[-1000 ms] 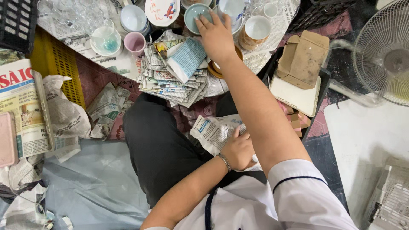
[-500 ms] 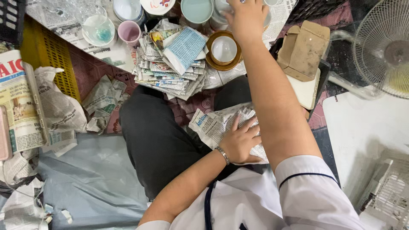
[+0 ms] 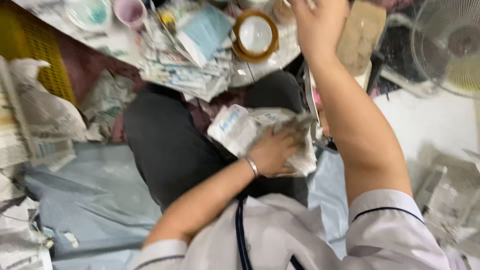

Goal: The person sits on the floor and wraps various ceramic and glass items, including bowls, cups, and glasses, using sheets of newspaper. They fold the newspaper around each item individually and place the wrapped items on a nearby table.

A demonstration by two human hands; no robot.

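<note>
Left hand (image 3: 274, 152) presses flat on a crumpled newspaper-wrapped bundle (image 3: 250, 131) in the lap, pinning it so the wrap holds. Right hand (image 3: 314, 22) is stretched up toward the white bowl with a brown rim (image 3: 255, 35) beside the newspaper stack (image 3: 190, 70); its grip is blurred, cannot tell.

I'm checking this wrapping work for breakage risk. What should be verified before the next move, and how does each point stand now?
1. Left hand pressing down on the crumpled newspaper bundle in the lap: ok.
2. Right hand grip at the top edge: cannot tell, blurred.
3. White bowl in brown-rimmed dish sitting flat: ok.
4. Newspaper stack close ahead for more sheets: ok.
5. Pink cup upright: ok.
</note>
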